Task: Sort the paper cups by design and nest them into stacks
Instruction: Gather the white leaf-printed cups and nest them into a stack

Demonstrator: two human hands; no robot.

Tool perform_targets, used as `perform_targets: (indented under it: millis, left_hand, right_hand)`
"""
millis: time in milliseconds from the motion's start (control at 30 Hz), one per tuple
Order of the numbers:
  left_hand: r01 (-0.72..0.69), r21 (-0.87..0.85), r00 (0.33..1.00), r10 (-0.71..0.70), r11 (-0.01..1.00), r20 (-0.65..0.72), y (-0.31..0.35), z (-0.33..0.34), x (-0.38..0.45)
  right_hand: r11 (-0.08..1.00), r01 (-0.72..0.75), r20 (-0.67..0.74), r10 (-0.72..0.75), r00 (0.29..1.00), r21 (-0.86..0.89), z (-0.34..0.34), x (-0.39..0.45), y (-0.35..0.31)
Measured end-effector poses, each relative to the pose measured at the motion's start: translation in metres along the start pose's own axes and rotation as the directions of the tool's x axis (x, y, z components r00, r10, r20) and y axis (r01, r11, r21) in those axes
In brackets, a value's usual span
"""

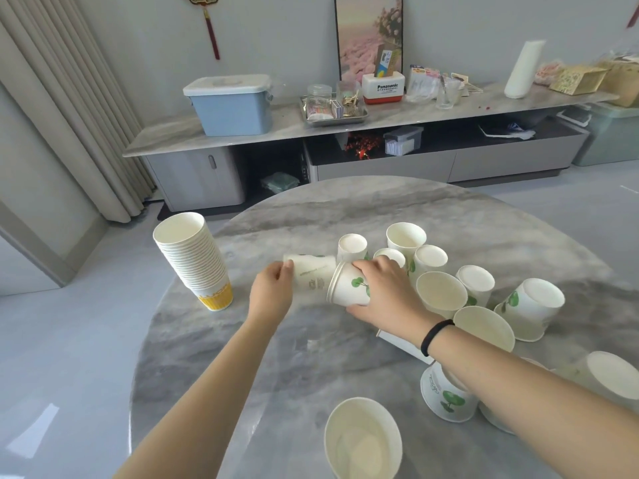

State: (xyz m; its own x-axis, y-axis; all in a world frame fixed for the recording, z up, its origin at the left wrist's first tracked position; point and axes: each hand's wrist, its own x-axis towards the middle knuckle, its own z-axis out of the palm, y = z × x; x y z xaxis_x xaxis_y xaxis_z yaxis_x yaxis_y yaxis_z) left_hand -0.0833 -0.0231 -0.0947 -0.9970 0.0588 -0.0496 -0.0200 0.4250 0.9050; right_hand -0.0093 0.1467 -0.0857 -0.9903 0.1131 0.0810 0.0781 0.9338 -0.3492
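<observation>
My left hand (271,288) grips the base end of a green-leaf paper cup (313,273) lying sideways above the round marble table (311,357). My right hand (383,288) grips a second green-leaf cup (347,285), whose open rim faces left and sits around the first cup's mouth end. A tall nested stack of yellow-banded cups (193,261) stands at the table's left edge. Several loose green-leaf cups (439,292) lie and stand scattered to the right, some upright, some upside down.
An upright cup (363,440) stands near the front edge, and a leaf cup (446,395) sits under my right forearm. A white flat box (401,342) lies partly hidden by my wrist. A long sideboard (345,122) with a blue bin stands beyond.
</observation>
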Motion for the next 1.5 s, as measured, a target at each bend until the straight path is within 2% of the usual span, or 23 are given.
perform_targets:
  millis: [67,200,300,367,433,500,533,633,767,900,1033,1133,1267,1400,1500]
  left_hand:
    - [-0.071,-0.035,0.990,0.075,0.997,0.116,0.007,-0.006,-0.005]
    - [-0.023,-0.147,0.903,0.083,0.989,0.422,0.019,0.000,-0.009]
    - [-0.074,-0.091,0.830,0.112,0.993,0.546,0.039,0.017,-0.019]
    - [-0.096,-0.066,0.860,0.117,0.993,0.497,0.051,0.025,-0.021]
    - [-0.070,-0.079,0.928,0.094,0.994,0.362,0.051,0.035,-0.011]
    - [-0.030,-0.008,0.967,0.031,1.000,0.251,0.044,0.046,0.003]
    - [0.009,0.020,0.971,-0.013,1.000,0.237,0.040,0.052,0.009]
    - [0.076,-0.010,0.955,-0.070,0.997,0.287,0.028,0.066,0.031]
    - [0.035,-0.068,0.911,-0.004,0.997,0.412,0.015,0.082,0.061]
    - [0.067,-0.130,0.845,0.013,0.989,0.535,0.008,0.087,0.070]
    - [0.094,-0.235,0.875,0.032,0.967,0.483,0.007,0.081,0.067]
    - [0.062,-0.272,0.886,0.072,0.960,0.458,0.019,0.059,0.053]
    - [-0.082,-0.143,0.824,0.147,0.986,0.546,0.037,0.025,0.027]
    - [-0.272,0.033,0.726,0.182,0.962,0.663,0.061,0.014,-0.001]
    - [-0.291,0.043,0.696,0.181,0.956,0.695,0.080,0.014,-0.019]
  right_hand:
    - [0.999,0.024,-0.015,-0.024,1.000,0.036,-0.003,-0.003,-0.002]
    - [0.990,0.058,-0.017,-0.056,0.998,0.127,-0.017,-0.013,-0.008]
    - [0.996,0.043,0.018,-0.044,0.999,0.079,-0.039,-0.022,0.001]
    - [0.999,0.017,0.038,-0.018,0.999,0.041,-0.055,-0.026,0.013]
    - [0.999,-0.030,0.034,0.029,0.999,0.042,-0.067,-0.030,0.025]
    - [0.995,-0.080,0.029,0.078,0.997,0.065,-0.073,-0.032,0.035]
    - [0.992,-0.097,0.033,0.095,0.995,0.074,-0.073,-0.033,0.039]
    - [0.990,-0.099,0.053,0.094,0.994,0.101,-0.073,-0.030,0.044]
    - [0.977,-0.125,0.035,0.121,0.992,0.174,-0.076,-0.021,0.054]
    - [0.970,-0.118,0.029,0.115,0.993,0.213,-0.078,-0.016,0.064]
    - [0.963,-0.121,0.031,0.117,0.993,0.242,-0.078,-0.011,0.068]
    - [0.965,-0.107,0.011,0.107,0.994,0.239,-0.079,-0.012,0.067]
    - [0.980,-0.053,-0.030,0.059,0.998,0.190,-0.088,-0.022,0.057]
    - [0.991,0.033,0.017,-0.035,0.999,0.129,-0.093,-0.036,0.046]
    - [0.992,0.074,0.059,-0.080,0.995,0.104,-0.098,-0.053,0.043]
